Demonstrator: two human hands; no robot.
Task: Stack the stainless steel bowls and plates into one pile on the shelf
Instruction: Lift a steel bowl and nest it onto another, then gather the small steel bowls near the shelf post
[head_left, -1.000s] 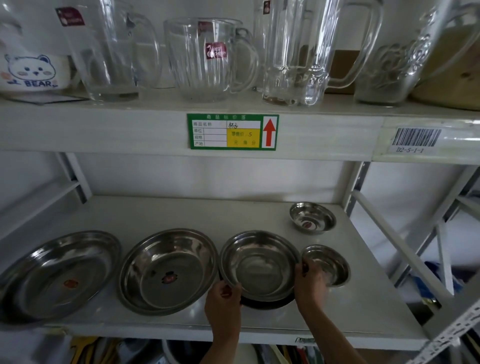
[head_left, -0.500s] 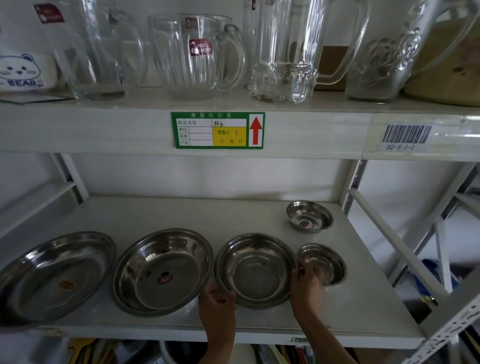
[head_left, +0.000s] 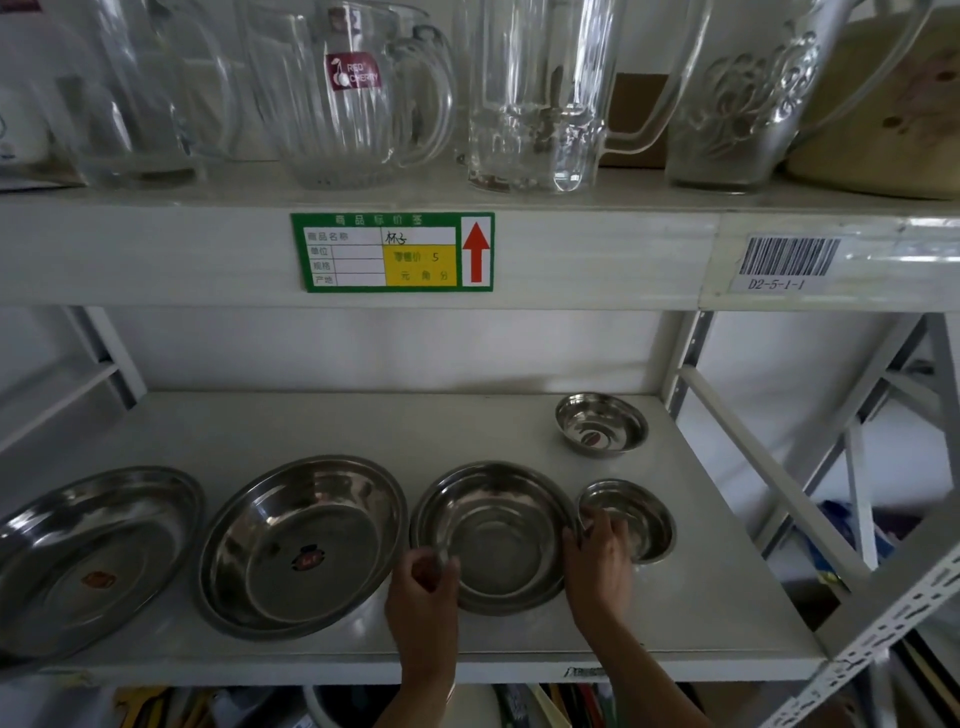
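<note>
We grip the middle bowl (head_left: 493, 535) at its near rim, left hand (head_left: 423, 579) and right hand (head_left: 597, 561) curled on either side; it rests on the shelf (head_left: 322, 421) between a larger plate (head_left: 304, 545) and a small bowl (head_left: 636, 517).

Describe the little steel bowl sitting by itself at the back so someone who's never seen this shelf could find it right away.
Look at the lower shelf, under the green price tag. A row of steel dishes runs along the front; behind its right end, near the back corner, sits the small bowl. It alone stands apart from the row, untouched by either hand, with a red sticker inside.
</note>
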